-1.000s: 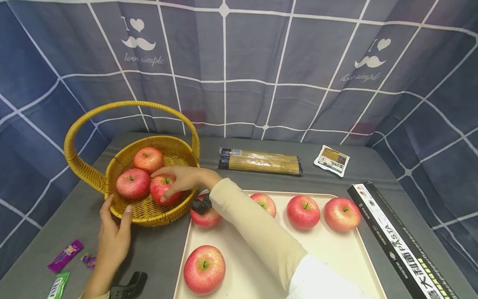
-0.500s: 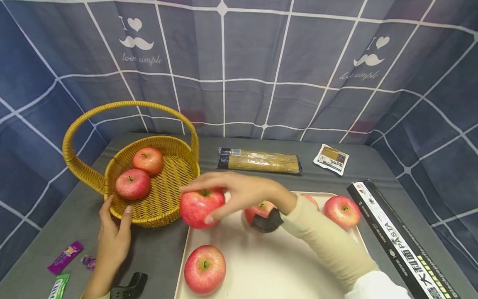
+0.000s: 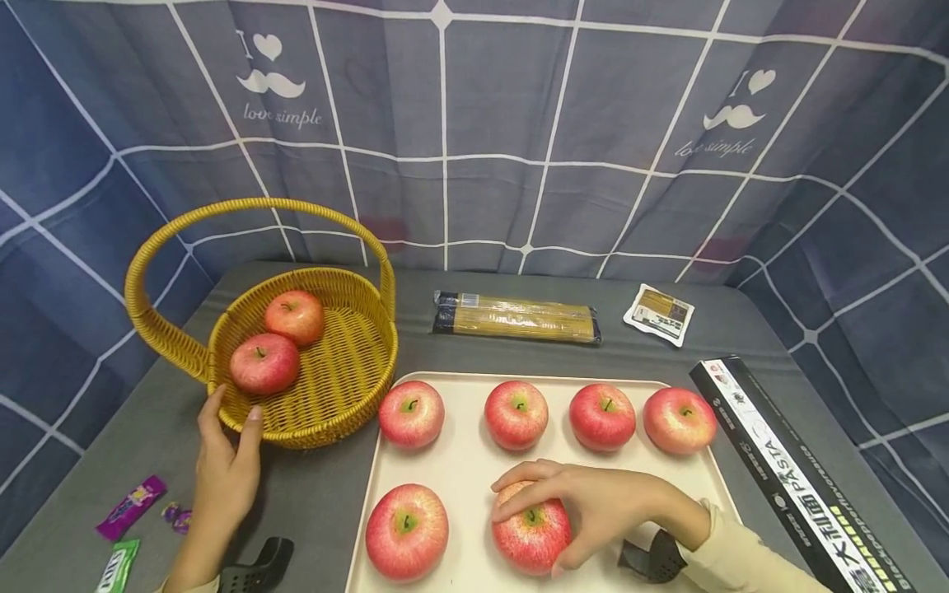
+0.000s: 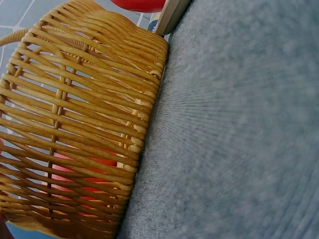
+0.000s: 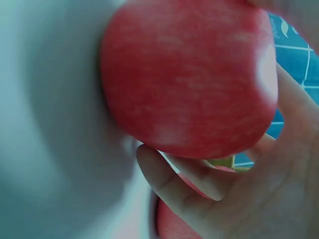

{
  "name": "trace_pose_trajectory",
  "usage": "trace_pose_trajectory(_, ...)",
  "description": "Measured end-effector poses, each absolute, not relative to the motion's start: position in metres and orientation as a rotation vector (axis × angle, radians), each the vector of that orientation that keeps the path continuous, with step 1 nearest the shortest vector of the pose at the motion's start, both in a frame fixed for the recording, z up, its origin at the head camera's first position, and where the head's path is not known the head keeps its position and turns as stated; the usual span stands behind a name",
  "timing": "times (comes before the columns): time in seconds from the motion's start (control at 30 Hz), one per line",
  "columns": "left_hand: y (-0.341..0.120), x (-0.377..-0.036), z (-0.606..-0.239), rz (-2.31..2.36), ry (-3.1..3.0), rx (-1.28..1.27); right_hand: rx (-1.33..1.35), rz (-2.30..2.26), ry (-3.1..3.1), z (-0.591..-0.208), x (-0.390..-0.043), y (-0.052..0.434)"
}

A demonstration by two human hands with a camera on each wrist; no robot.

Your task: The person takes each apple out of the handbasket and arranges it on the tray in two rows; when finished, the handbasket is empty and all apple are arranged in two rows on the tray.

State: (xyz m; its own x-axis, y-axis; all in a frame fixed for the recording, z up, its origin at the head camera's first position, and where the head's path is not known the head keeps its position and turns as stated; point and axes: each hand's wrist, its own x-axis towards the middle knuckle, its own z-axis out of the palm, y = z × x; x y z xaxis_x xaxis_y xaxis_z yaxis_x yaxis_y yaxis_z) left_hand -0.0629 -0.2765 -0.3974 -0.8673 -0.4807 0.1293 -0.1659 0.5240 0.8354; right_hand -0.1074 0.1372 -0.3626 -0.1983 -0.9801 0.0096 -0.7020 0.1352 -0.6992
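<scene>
My right hand (image 3: 593, 506) grips a red apple (image 3: 531, 535) from above, fingers and thumb round its sides, low over the front middle of the cream tray (image 3: 463, 461). In the right wrist view this apple (image 5: 189, 79) fills the upper middle, with fingers (image 5: 172, 186) at its lower side. My left hand (image 3: 228, 473) touches the near left rim of the yellow woven basket (image 3: 344, 354), index finger and thumb extended. Inside the basket lie two apples, one at the back (image 3: 294, 318) and one in front (image 3: 264, 364). The basket's woven side (image 4: 79, 114) fills much of the left wrist view.
Several apples stand in a row along the tray's back; another apple (image 3: 406, 533) sits front left. A noodle pack (image 3: 519, 319) and small sachet (image 3: 659, 315) lie behind. To the right is a long pasta box (image 3: 793, 478). Candy wrappers, one purple (image 3: 131, 507), lie left.
My right hand has brought the apple out of the basket, rightward over the tray's back left corner, then down to its front middle. The left hand stays at the basket rim.
</scene>
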Motion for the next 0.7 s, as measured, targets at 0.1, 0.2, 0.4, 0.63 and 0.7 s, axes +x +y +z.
trace_pose_trajectory(0.1, -0.277, -0.064, -0.398, -1.278, -2.43, 0.53, -1.56, -0.823, 1.946, -0.368, -0.1, 0.139)
trace_pose_trajectory(0.2, -0.276, -0.064, -0.397, -1.277, -2.431, 0.534, -1.517, -0.806, 1.949, -0.368, -0.097, 0.141)
trace_pose_trajectory(0.4, -0.275, -0.064, -0.396, -1.272, -2.425, 0.538, -1.533, -0.747, 2.009, -0.359, -0.1, 0.143)
trace_pose_trajectory(0.63, -0.276, -0.063, -0.396, -1.278, -2.436, 0.548, -1.356, -0.849, 2.237, -0.322, -0.125, 0.124)
trace_pose_trajectory(0.7, -0.276, -0.062, -0.397, -1.279, -2.442, 0.551, -1.325, -0.901, 2.286, -0.31, -0.137, 0.108)
